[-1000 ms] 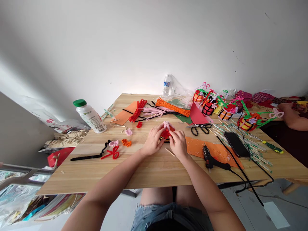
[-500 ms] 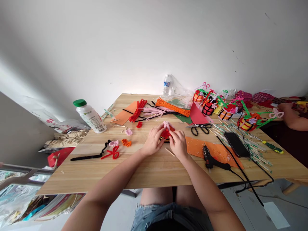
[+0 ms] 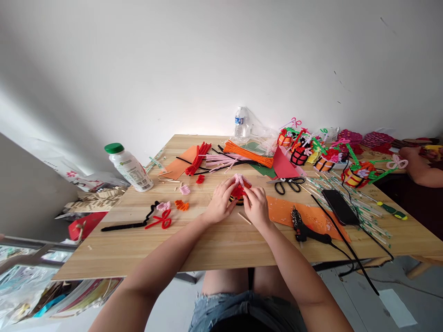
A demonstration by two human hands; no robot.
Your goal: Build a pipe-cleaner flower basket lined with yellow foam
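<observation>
Left hand [image 3: 221,201] and right hand [image 3: 256,205] both grip red-and-pink craft piece [image 3: 238,191] in fingertips, around middle of table [image 3: 221,251]. Fingers hide its sides; black-striped lower part barely shows. Co-worker's arm [image 3: 424,171] past right end, cut off. Small baskets [image 3: 324,164], overlapping toward back right, hold fuzzy flowers [image 3: 334,156]. White bottle [image 3: 129,168] at left edge, capped, contents hidden. Clear bottle [image 3: 239,123] at back edge, fill level unclear.
</observation>
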